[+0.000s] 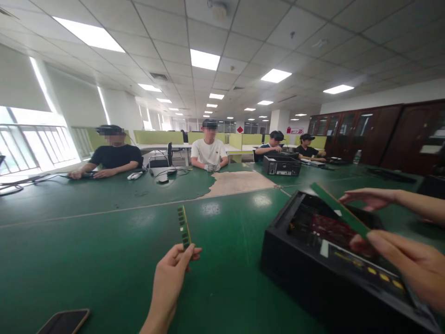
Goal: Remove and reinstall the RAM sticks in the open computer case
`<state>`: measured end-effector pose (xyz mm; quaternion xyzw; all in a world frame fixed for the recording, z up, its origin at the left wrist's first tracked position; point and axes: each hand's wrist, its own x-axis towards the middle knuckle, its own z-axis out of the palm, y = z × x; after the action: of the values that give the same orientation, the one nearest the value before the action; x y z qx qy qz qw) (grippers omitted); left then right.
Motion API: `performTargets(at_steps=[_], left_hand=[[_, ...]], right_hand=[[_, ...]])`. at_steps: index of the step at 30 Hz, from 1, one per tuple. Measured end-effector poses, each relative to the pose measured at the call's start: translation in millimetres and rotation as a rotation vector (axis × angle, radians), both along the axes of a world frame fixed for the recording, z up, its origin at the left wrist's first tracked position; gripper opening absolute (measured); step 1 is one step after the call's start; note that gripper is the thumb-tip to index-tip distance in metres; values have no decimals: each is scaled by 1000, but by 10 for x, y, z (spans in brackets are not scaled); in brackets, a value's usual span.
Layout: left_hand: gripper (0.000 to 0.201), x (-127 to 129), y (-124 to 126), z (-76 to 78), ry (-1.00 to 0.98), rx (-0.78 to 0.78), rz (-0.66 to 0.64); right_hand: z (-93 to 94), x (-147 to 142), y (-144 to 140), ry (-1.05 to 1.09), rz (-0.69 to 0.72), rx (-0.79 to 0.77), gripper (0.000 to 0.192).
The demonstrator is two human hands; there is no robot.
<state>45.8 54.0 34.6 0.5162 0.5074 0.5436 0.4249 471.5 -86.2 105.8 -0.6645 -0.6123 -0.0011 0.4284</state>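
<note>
My left hand [172,266] pinches the lower end of a RAM stick [183,225], holding it tilted slightly above the green table. Dark chips show along the stick. At the right, my right hand [413,262] grips the near end of a long, narrow green circuit board [342,208], which slants over an open black computer case [295,255]. The board is blurred, so its exact kind is unclear. Inside the case, a dark red area shows, and a metal strip runs along the near side. Another person's hand [370,198] reaches in from the right, behind the board.
A phone [64,322] lies at the lower left. Across the green table [114,260] is a bare, peeled patch [239,182]. Farther off stand another computer case [282,165] and cables [167,174]. Several people sit along the far side.
</note>
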Motion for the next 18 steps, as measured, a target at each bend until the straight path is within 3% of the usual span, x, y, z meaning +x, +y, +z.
performTargets(at_steps=[2, 4, 8, 10, 13, 16, 18], left_hand=[[32, 170, -101, 164, 158, 134, -47], [29, 384, -229, 367, 267, 260, -147], [24, 732, -531, 675, 574, 375, -448], [19, 819, -664, 667, 723, 388, -495], [21, 827, -745, 475, 825, 473, -347], [29, 619, -585, 312, 825, 544, -194], [33, 351, -338, 324, 773, 496, -243]], right_hand=[[-38, 452, 39, -41, 28, -139, 32], [-167, 668, 73, -68, 70, -194, 35], [-471, 501, 184, 11, 114, -101, 40], [-551, 279, 296, 78, 167, -19, 40], [-587, -70, 454, 245, 169, 96, 39], [-603, -482, 435, 300, 82, 176, 43], [-597, -832, 293, 212, 48, 162, 43]])
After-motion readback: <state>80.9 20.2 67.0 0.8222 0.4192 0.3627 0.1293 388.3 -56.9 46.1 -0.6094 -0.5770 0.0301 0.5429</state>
